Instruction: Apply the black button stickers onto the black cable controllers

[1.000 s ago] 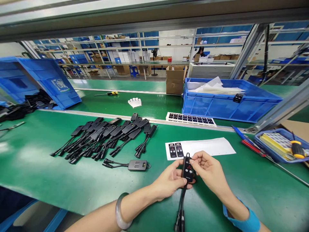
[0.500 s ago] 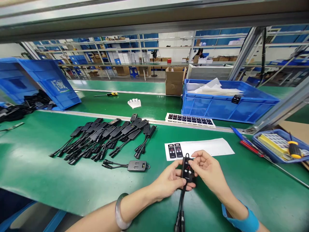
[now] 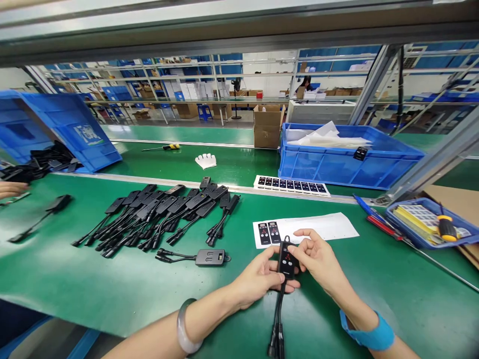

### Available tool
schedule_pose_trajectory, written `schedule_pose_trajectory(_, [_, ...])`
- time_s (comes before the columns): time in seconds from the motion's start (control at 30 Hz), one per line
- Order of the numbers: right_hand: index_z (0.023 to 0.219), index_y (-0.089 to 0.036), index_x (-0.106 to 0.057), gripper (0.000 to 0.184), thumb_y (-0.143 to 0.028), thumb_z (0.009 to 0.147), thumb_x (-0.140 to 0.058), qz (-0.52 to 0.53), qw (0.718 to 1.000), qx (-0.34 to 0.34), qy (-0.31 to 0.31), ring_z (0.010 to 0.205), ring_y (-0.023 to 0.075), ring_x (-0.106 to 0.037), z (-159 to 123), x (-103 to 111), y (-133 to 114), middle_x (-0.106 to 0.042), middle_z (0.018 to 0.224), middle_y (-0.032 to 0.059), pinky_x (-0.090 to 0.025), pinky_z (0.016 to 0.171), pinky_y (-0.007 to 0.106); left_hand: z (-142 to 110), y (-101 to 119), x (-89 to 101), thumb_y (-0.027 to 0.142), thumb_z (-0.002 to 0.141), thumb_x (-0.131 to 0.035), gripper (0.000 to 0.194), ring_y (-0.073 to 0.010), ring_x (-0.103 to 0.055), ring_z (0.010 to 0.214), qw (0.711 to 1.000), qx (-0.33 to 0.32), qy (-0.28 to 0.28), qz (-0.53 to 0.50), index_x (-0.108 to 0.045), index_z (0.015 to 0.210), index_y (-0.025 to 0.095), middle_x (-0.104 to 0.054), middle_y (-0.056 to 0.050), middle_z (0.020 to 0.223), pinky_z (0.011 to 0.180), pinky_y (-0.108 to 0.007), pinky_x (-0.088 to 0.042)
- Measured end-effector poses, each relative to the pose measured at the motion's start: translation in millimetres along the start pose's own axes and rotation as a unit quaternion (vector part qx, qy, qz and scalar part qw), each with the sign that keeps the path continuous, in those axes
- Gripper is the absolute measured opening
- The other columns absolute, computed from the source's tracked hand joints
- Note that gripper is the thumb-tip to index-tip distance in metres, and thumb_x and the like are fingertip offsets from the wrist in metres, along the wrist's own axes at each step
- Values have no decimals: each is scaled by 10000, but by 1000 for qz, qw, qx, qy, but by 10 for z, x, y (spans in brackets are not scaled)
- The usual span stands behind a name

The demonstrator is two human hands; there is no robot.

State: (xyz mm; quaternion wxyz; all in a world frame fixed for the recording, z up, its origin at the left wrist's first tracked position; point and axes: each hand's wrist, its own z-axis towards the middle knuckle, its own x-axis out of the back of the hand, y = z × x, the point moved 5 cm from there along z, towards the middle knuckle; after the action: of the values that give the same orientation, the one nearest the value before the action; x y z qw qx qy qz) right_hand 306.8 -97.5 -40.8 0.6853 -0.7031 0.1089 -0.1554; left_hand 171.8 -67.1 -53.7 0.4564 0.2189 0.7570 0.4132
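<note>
My left hand [image 3: 258, 279] is closed around a small black controller box [image 3: 286, 263], which stands with its hanging loop at the top and its cables dangling toward me. A black label with red marks and two pale buttons covers its face. The thumb of my right hand [image 3: 316, 257] presses near the label's upper right edge, fingers curled at the box's side. Just behind is a white backing sheet [image 3: 318, 228] with two labels left on it. To the left, another controller [image 3: 210, 257] lies alone, near a pile of controllers [image 3: 164, 209] with cables.
Behind the sheet lies a strip of labels [image 3: 292, 185], beside a blue crate [image 3: 337, 162] of white sheets. A blue basket [image 3: 426, 239] and a screwdriver [image 3: 447, 228] are at right. Another person's hand [image 3: 11, 189] shows at far left, near a single controller [image 3: 60, 203].
Another person's hand has come in at the far left, and a single controller now lies on the table there. My hands keep hold of the same controller; the view has shifted slightly.
</note>
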Motion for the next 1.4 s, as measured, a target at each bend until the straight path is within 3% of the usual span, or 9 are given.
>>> schedule_pose_trajectory(0.17, [917, -176, -561, 382, -545, 815, -553, -64, 998, 20, -17, 511, 113, -474, 34, -7, 32, -541, 665, -5, -382, 446, 212, 12, 4, -24, 358, 837, -551, 329, -255, -675, 813, 999, 23, -13, -30, -474, 1087, 158, -647, -162, 993, 757, -379, -515])
schedule_pose_trajectory(0.4, [1025, -208, -523, 305, -368, 790, -633, -143, 984, 54, -93, 679, 168, -556, -65, -226, 74, -596, 784, -3, -463, 585, 257, 69, -13, 59, 330, 900, -435, 247, -197, -668, 690, 998, -8, 24, -48, -451, 1074, 156, -650, -119, 884, 660, -344, -541])
schedule_pose_trajectory(0.6, [1430, -280, -164, 976, -298, 671, -777, -12, 980, 6, -196, 991, 248, -593, -151, -305, 112, -481, 1294, 90, -545, 746, 336, 91, 31, 96, 339, 906, -421, 234, -197, -666, 676, 997, -25, 53, -53, -441, 1054, 159, -650, -112, 826, 562, -249, -515])
schedule_pose_trajectory(0.8, [1403, -209, -343, 493, -369, 939, -391, -101, 981, 102, -129, 1232, 229, -433, -53, -206, 76, -465, 1353, 69, -355, 1040, 396, 93, 51, 81, 434, 841, -544, 436, -213, -676, 704, 997, -43, 53, 23, -380, 1154, 178, -655, -101, 869, 668, -330, -542])
schedule_pose_trajectory(0.97, [1402, -188, -327, 470, -290, 944, -350, -185, 968, 145, -92, 995, 216, -586, -101, -292, 19, -588, 1179, 87, -470, 896, 369, 115, 49, 84, 465, 796, -604, 513, -202, -664, 707, 995, -66, 66, 43, -366, 1150, 180, -642, -107, 952, 664, -330, -538])
schedule_pose_trajectory(1.13, [1438, -128, -216, 635, -262, 881, -490, -335, 915, 219, -44, 1120, 250, -486, -92, -267, -62, -486, 1235, 144, -444, 953, 372, 128, 107, 145, 488, 878, -445, 542, -216, -623, 930, 993, -79, 57, 69, -303, 1314, 200, -606, -124, 1092, 851, -405, -501])
schedule_pose_trajectory(1.2, [1406, -71, -271, 575, -179, 873, -456, -439, 877, 194, 0, 1050, 267, -519, -17, -95, -83, -506, 1168, 176, -473, 907, 384, 108, 209, 184, 446, 891, -422, 461, -230, -600, 977, 960, -121, 59, 245, -393, 1278, 196, -606, -119, 1098, 904, -441, -469])
schedule_pose_trajectory(1.33, [1251, 92, -437, 456, -11, 818, -342, -635, 753, 74, 155, 868, 370, -560, 123, 482, -128, -550, 962, 276, -480, 748, 514, 43, 380, 233, 189, 842, -462, 247, -269, -522, 1102, 744, -216, 117, 621, -585, 1057, 196, -589, -91, 1156, 975, -492, -405])
schedule_pose_trajectory(1.4, [1226, 92, -470, 450, 3, 810, -322, -668, 711, 73, 208, 891, 413, -540, 152, 649, -145, -534, 999, 309, -442, 744, 574, 52, 344, 235, 114, 832, -429, 273, -261, -504, 1151, 691, -216, 100, 682, -606, 1026, 187, -591, -80, 1183, 1013, -484, -386])
